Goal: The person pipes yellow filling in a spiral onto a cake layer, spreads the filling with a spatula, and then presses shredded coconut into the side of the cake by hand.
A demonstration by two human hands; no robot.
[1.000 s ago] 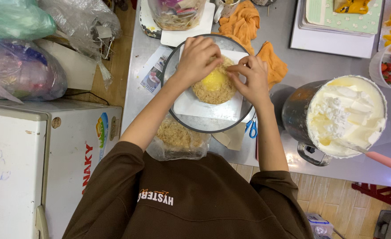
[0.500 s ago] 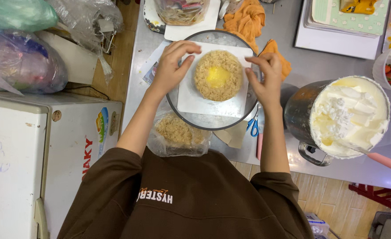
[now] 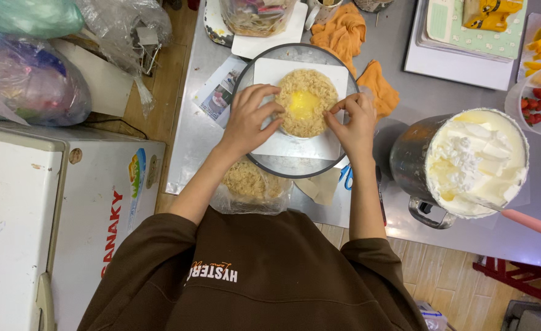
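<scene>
Bright, even overhead light; sharp picture.
Soft glare lies on the steel table (image 3: 442, 104); short shadows sit under the hands; slight wide-angle bending shows toward the edges.

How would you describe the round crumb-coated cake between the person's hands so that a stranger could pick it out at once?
Start at the steel table and find the round grey turntable in front of the person. On its white square board sits the cake, the left hand and right hand touching its sides. Unlike the loose crumbs in the bag, it forms a ring around a yellow centre.
</scene>
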